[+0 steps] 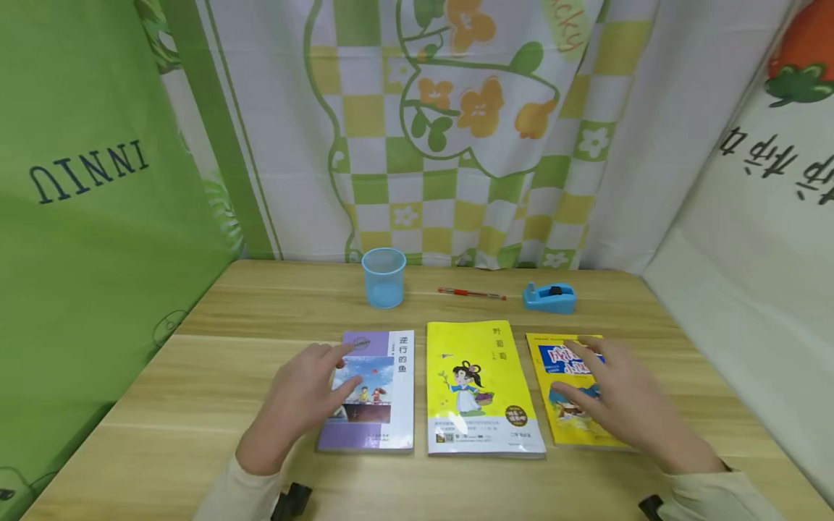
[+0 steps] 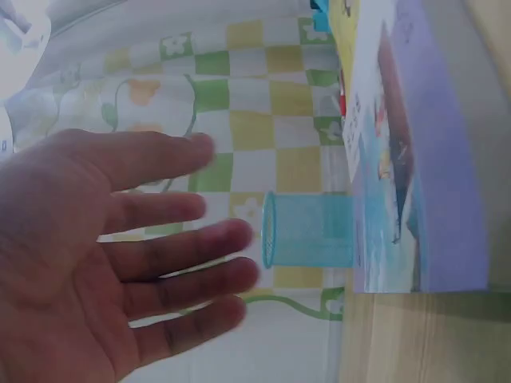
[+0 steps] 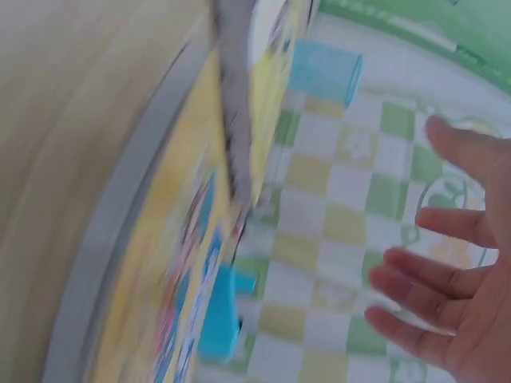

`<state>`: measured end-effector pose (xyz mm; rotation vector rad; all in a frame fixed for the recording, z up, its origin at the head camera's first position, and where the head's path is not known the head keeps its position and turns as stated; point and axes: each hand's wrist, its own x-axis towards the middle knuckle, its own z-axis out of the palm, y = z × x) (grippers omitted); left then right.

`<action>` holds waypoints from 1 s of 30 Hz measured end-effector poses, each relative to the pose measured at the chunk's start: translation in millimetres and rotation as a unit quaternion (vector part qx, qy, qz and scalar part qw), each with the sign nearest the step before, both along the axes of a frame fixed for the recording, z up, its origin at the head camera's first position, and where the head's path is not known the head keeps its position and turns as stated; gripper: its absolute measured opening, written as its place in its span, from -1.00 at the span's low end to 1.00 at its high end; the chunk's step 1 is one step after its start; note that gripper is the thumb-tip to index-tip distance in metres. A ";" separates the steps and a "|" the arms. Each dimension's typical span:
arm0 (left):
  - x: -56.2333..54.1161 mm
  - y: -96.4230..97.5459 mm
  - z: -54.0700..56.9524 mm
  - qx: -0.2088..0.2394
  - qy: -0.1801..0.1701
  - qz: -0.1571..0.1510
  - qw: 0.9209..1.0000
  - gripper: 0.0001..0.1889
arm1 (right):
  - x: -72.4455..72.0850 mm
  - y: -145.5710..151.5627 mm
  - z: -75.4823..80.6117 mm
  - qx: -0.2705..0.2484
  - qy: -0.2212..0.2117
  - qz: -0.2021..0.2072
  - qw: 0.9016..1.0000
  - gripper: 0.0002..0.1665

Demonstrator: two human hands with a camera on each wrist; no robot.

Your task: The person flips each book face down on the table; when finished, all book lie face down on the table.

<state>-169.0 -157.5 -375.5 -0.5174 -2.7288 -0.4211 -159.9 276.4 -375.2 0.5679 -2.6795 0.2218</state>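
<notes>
A closed purple-and-white paperback (image 1: 376,394) titled 逆行的鱼 lies flat, cover up, top edge toward twelve o'clock, its cover picture showing two small figures under blue sky. Well apart, at its three o'clock, lies a closed yellow paperback (image 1: 570,423), also flat, cover up, top toward twelve, its blue title panel partly hidden.

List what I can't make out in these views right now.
Head view: the purple book's left part, behind the left hand.
Head view: the rightmost book's right part, behind the right hand.
Head view: fine print on the middle book, too small to read.
Right wrist view: the rightmost book's cover print, blurred.
Left wrist view: most of the red pen, hidden by the books.
</notes>
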 end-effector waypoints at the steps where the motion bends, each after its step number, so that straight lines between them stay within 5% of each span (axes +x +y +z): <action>1: -3.7 0.3 1.4 0.006 -0.020 -0.001 1.000 -0.48 | -1.3 -5.8 0.3 -0.006 0.027 0.015 0.999 -0.18; 4: -16.6 0.3 4.0 0.022 -0.079 0.008 0.997 -0.55 | -4.3 -28.4 0.9 -0.035 0.061 0.049 0.996 -0.34; 8: -34.3 -2.8 0.5 0.031 -0.102 0.025 0.994 -0.59 | -8.7 -72.6 -1.6 -0.092 -0.046 0.054 0.993 -0.44; 12: -44.4 -7.1 -5.0 0.042 -0.129 0.038 0.990 -0.56 | -16.4 -114.8 -11.5 -0.126 -0.152 0.060 0.978 -0.46; 22: -46.7 -17.7 -22.9 0.060 -0.246 0.056 0.966 -0.29 | -33.7 -183.1 -35.8 -0.163 -0.284 0.071 0.942 -0.30; 30: -45.3 -26.3 -32.0 0.092 -0.288 0.035 0.953 -0.19 | -38.3 -204.0 -37.6 -0.150 -0.321 0.053 0.933 -0.15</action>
